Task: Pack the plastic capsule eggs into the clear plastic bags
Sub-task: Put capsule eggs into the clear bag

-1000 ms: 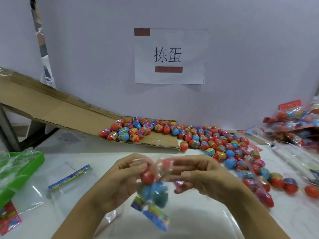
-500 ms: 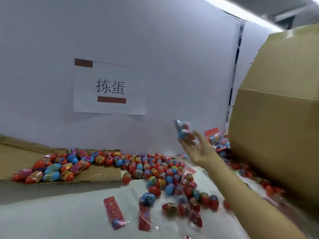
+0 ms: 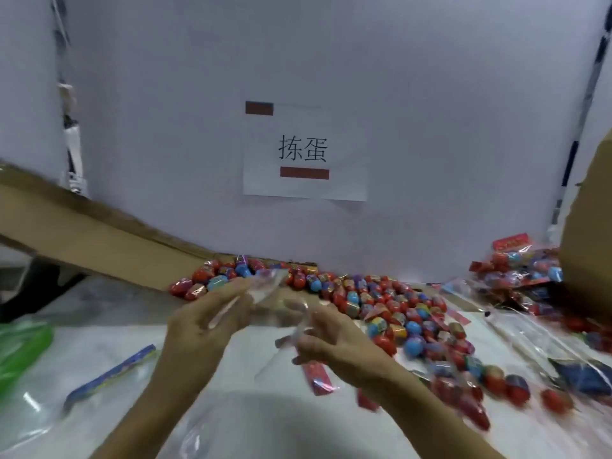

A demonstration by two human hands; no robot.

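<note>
The left hand (image 3: 202, 329) and right hand (image 3: 331, 342) hold an empty clear plastic bag (image 3: 265, 303) between them above the counter (image 3: 251, 422); motion blur hides whether the fingers pinch it. Loose capsule eggs (image 3: 390, 309) lie heaped right of the hands, at the foot of the cardboard ramp (image 3: 99, 240). Filled bags (image 3: 520, 276) lie far right.

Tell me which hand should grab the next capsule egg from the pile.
Probably the right hand: the pile of red and blue plastic capsule eggs lies on its side. The left hand can hold the clear plastic bag.
</note>
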